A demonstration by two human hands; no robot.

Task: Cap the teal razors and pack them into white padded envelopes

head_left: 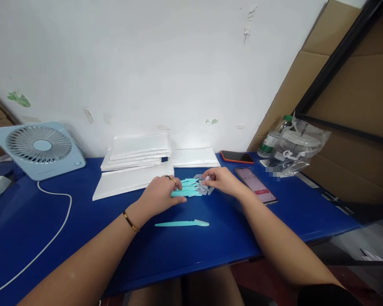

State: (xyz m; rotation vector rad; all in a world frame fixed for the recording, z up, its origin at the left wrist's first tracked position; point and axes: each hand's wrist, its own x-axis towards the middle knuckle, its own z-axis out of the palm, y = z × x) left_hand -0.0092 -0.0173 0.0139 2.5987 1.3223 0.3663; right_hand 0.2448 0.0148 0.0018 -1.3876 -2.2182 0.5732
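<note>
Several turquoise eyebrow razors point(188, 193) lie side by side in a small pile on the blue table. My left hand point(161, 193) is over their handle ends, with thumb and fingers apart on either side of the handles. At the pile's right end are translucent grey pieces that look like blade caps point(210, 189). My right hand point(223, 180) is there, its thumb and fingertips pinched on a small pale piece, apparently one such cap, partly hidden by the fingers. Closer to me, a single turquoise eyebrow razor point(181, 223) lies crosswise with its pale blade end to the right.
White padded mailers point(137, 148) are stacked against the wall behind my hands. To the right lie a lit phone point(257, 185) and a red-edged phone point(237, 157), near a bottle point(272, 138) and a bagged cup point(296, 146). A blue fan point(41, 146) with a white cable point(70, 199) stands left.
</note>
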